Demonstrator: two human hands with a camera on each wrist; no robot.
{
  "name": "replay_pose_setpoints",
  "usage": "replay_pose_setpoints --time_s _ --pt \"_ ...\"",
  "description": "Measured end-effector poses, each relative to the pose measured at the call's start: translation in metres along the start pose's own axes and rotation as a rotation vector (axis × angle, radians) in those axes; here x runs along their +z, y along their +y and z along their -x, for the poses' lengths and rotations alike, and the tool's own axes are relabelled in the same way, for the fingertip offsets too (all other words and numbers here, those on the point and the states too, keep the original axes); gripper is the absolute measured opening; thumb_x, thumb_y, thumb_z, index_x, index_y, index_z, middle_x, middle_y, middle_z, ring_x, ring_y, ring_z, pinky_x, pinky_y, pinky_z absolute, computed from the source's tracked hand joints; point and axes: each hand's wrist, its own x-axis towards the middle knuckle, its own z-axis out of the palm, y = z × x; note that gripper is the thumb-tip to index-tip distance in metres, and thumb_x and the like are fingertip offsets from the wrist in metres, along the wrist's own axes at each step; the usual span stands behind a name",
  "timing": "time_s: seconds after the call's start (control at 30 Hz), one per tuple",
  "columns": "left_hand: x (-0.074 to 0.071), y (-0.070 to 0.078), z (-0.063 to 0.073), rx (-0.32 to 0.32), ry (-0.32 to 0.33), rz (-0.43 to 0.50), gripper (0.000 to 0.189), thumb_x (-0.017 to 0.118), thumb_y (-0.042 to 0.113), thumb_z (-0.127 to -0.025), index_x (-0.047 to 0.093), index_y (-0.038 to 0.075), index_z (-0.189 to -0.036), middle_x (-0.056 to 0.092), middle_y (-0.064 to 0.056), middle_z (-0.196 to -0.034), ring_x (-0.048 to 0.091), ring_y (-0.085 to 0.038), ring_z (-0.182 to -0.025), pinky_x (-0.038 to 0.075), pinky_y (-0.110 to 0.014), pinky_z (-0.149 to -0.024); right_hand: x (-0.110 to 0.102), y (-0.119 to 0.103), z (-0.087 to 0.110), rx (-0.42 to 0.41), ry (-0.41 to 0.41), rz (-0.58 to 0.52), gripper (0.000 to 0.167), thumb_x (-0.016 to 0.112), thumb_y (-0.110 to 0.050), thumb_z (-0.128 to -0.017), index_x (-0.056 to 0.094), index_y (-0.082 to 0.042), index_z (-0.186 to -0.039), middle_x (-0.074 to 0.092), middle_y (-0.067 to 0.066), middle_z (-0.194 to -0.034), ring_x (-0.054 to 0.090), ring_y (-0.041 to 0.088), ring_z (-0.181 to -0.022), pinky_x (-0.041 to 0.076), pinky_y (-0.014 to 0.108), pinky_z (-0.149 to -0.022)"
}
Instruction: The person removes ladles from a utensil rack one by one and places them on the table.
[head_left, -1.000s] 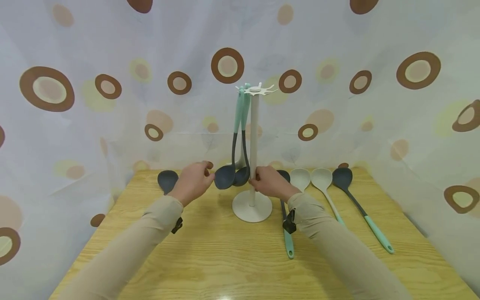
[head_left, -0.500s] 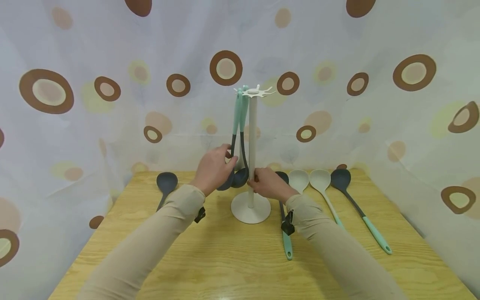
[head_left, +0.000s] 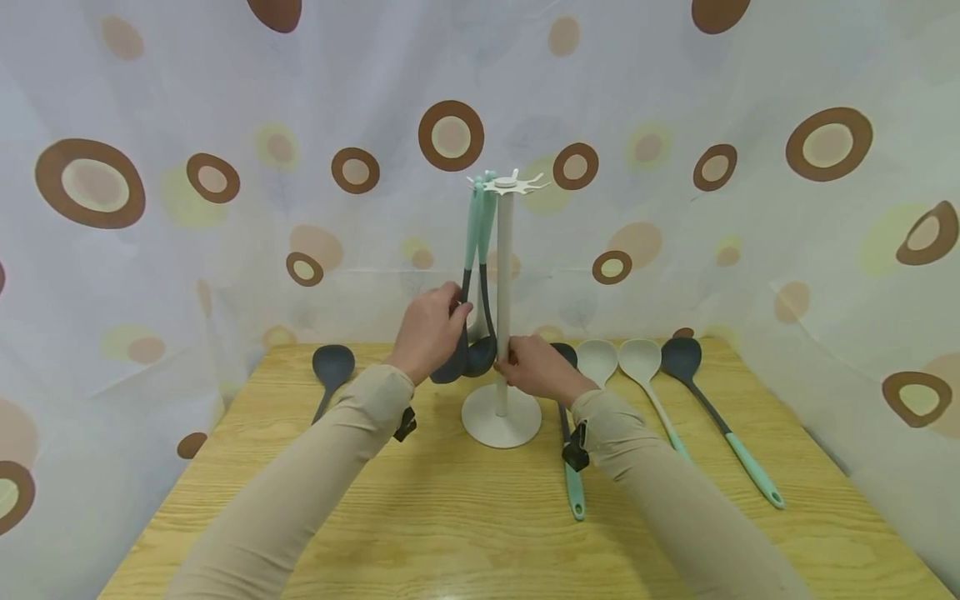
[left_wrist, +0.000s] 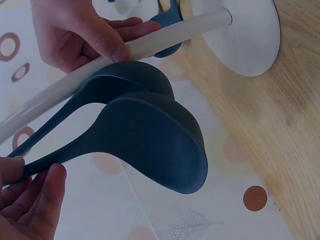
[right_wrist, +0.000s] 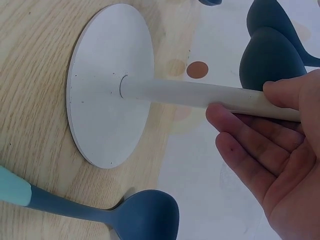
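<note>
Two dark ladles with mint handles hang by their ends from the white rack (head_left: 504, 267), side by side left of its post. My left hand (head_left: 431, 329) pinches the dark shaft of the front ladle (left_wrist: 155, 140) between thumb and fingers, above its bowl. The rear ladle (head_left: 480, 357) hangs just behind it, and the two bowls overlap in the left wrist view. Low on the post, my right hand (head_left: 538, 367) holds it with thumb and fingers, as the right wrist view shows. The rack's round base (right_wrist: 112, 130) sits flat on the wooden table.
A dark utensil (head_left: 333, 363) lies left on the table (head_left: 450, 533). To the right lie a dark utensil with a mint handle (head_left: 575, 492), two white-headed ones, including a white spoon (head_left: 641, 360), and another dark spoon (head_left: 682, 358). Patterned cloth (head_left: 375, 83) hangs behind.
My left hand has moved right from beside the front ladle's bowl to its shaft and taken hold of it. My right hand has stayed on the post.
</note>
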Motion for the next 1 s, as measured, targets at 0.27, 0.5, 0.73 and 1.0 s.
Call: replay_pose_setpoints --time_s 0.27,0.5,0.73,1.0 --pt "-0.008 0.002 0.002 0.017 0.050 0.051 0.016 0.059 0.022 -0.103 0.061 0.009 -0.094 0.063 -0.005 -0.081 0.055 -0.020 -0.066 0.045 -0.032 -0.061 0.000 -0.001 0.001 0.008 0.008 -0.010 0.018 0.060 -0.026 -0.101 0.066 -0.009 -0.106 0.070 0.002 -0.085 0.066 0.012 -0.070 0.052 0.030 -0.062" --pt "-0.020 0.000 0.007 0.024 0.058 0.072 0.014 0.061 0.020 -0.102 0.063 0.008 -0.095 0.068 -0.005 -0.083 0.060 -0.020 -0.069 0.048 -0.033 -0.063 -0.001 -0.003 0.002 0.018 0.002 -0.020 0.020 0.061 -0.027 -0.101 0.066 -0.009 -0.109 0.071 0.003 -0.089 0.067 0.011 -0.072 0.053 0.030 -0.064" --pt "-0.035 -0.014 0.017 0.047 0.014 0.053 0.012 0.065 0.019 -0.100 0.065 0.007 -0.100 0.074 -0.008 -0.092 0.071 -0.023 -0.082 0.056 -0.039 -0.073 -0.003 -0.005 0.003 0.003 -0.006 -0.018 0.020 0.060 -0.026 -0.102 0.066 -0.009 -0.110 0.072 0.004 -0.091 0.067 0.011 -0.073 0.053 0.031 -0.064" --pt "-0.047 -0.038 0.035 0.123 -0.048 -0.025 0.007 0.065 0.017 -0.099 0.064 0.010 -0.100 0.075 -0.007 -0.095 0.072 -0.020 -0.085 0.058 -0.038 -0.073 -0.002 -0.004 0.003 -0.019 -0.014 -0.028 0.021 0.060 -0.025 -0.102 0.065 -0.008 -0.112 0.072 0.005 -0.094 0.068 0.012 -0.074 0.053 0.031 -0.065"
